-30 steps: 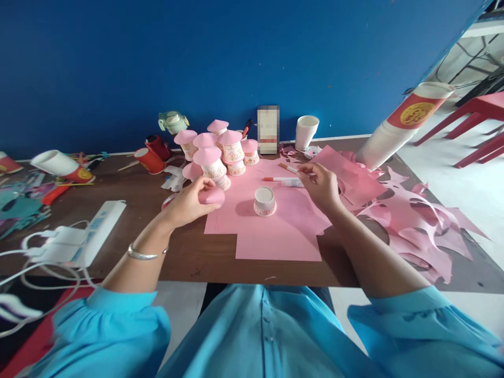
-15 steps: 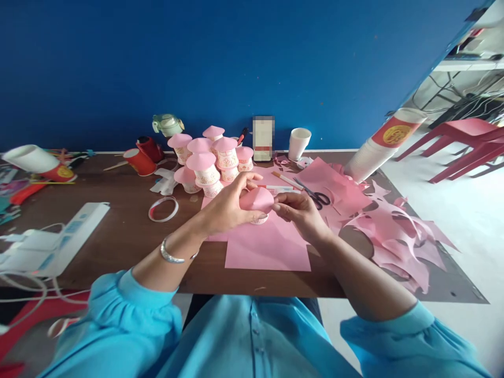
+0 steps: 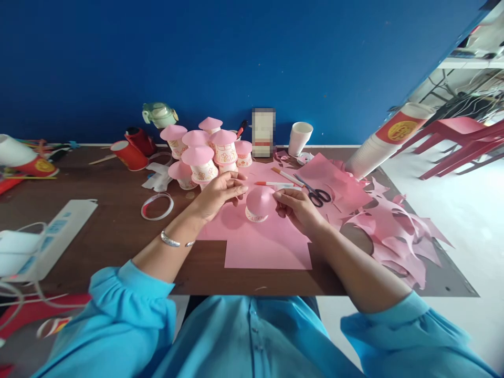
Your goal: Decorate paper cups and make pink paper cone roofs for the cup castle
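At the left of the surface [image 3: 118,252], as observed: a power strip [image 3: 59,236], then a ring of tape [image 3: 157,207] lying flat. Behind and to the right of the tape stands a cluster of cone-topped cups [image 3: 198,155], close together and partly stacked.

The left hand [image 3: 222,197] is half curled, thumb near the fingers, just beside the work; nothing is seen in its grasp. In front of the wearer, a pink paper cone [image 3: 261,200] covers the top of a small patterned cup [image 3: 255,216], which stands on pink paper sheets [image 3: 268,255]. The cone sits somewhat right of the cup's middle. The right hand [image 3: 299,210] has thumb and forefinger drawn together at the cone's right edge; it appears to pinch the rim, though the contact is small at this range.

Further right: scissors [image 3: 318,196] and a pile of pink offcuts [image 3: 405,239].

Assessment: the step in hand is seating the cone on the cup. The next move calls for centring it, then light, even pressure from above, without crushing the paper.
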{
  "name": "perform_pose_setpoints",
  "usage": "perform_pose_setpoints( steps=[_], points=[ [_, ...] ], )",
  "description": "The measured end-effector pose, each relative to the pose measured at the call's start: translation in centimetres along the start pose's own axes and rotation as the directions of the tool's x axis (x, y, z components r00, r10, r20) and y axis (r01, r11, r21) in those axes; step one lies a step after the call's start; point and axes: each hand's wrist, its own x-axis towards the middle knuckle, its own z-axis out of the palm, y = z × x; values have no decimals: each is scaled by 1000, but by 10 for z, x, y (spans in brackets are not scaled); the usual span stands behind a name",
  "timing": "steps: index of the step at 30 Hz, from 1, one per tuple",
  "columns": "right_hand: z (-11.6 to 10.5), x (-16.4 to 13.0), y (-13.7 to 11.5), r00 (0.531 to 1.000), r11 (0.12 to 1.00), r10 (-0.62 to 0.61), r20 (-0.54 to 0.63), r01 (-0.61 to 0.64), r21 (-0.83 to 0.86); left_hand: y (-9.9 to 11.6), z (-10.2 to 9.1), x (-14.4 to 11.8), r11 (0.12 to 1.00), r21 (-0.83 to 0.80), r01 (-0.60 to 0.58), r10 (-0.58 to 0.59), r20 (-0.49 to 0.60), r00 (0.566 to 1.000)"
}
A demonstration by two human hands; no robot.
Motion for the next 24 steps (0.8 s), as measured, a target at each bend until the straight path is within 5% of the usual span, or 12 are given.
perform_pose_setpoints(
  steps=[6,11,24],
  points=[
    [-1,0,1,999,997,30,16,-31,77,-7,-4,3,1000,10,-18,19,-74,997],
    [1,0,0,999,996,43,-3,-42,81,-13,-5,4,988,142,53,-51,-17,999],
    [3,1,5,999,998,47,-26,-45,50,-21,1,4,996,6,88,-88,1,996]
  ],
)
